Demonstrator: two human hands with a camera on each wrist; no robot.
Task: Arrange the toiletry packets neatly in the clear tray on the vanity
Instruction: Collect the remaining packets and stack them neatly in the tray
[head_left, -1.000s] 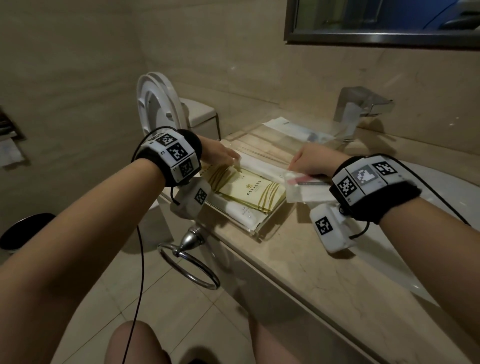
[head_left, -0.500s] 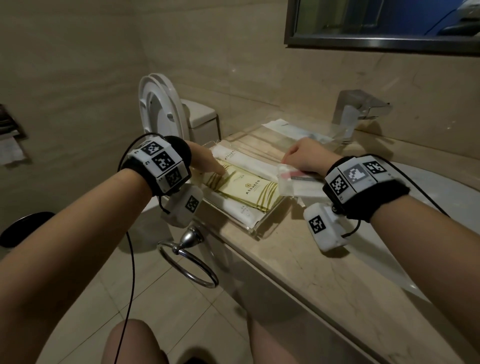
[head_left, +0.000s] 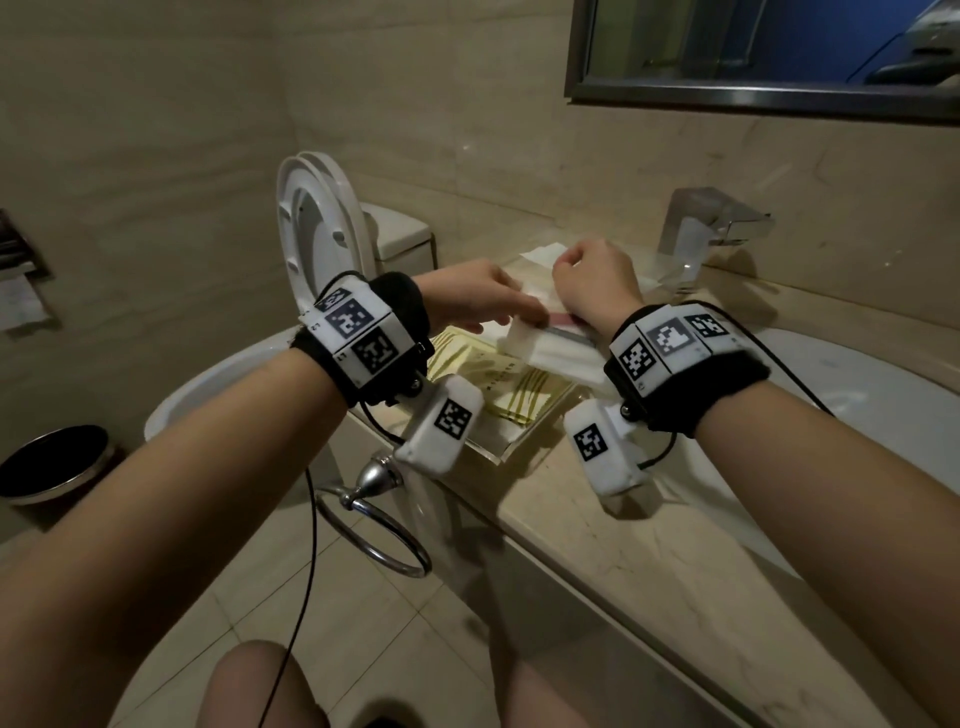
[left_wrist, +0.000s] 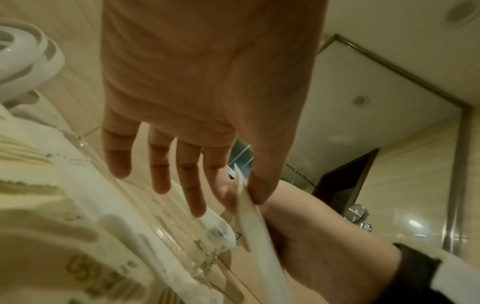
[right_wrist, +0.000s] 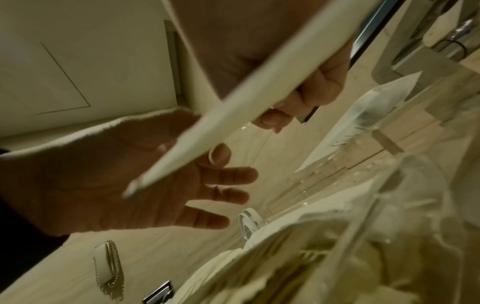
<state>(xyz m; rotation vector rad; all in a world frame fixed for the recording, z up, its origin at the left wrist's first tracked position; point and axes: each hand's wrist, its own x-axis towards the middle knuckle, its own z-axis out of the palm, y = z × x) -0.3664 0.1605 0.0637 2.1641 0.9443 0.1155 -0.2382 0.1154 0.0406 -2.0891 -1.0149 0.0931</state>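
A flat white packet (head_left: 545, 349) hangs above the clear tray (head_left: 500, 457), held between both hands. My right hand (head_left: 597, 288) grips its far end with curled fingers (right_wrist: 315, 90). My left hand (head_left: 480, 304) meets the near end. The packet (left_wrist: 248, 216) sits pinched between the left thumb and forefinger, and the other fingers (left_wrist: 159, 176) are straight and spread. Cream packets with gold stripes (head_left: 511, 387) lie flat in the tray under the hands. Another pale packet (right_wrist: 363, 123) lies on the counter behind the tray.
The tray sits at the left end of a beige stone vanity (head_left: 649, 561). A chrome faucet (head_left: 711, 228) and white basin (head_left: 857, 400) are to the right. A raised toilet lid (head_left: 319, 234) stands left. A towel ring (head_left: 374, 525) hangs below the counter. A dark bin (head_left: 52, 462) is on the floor.
My left hand left the packets in the tray and rose to the white packet. My right hand carried that packet leftward, over the tray.
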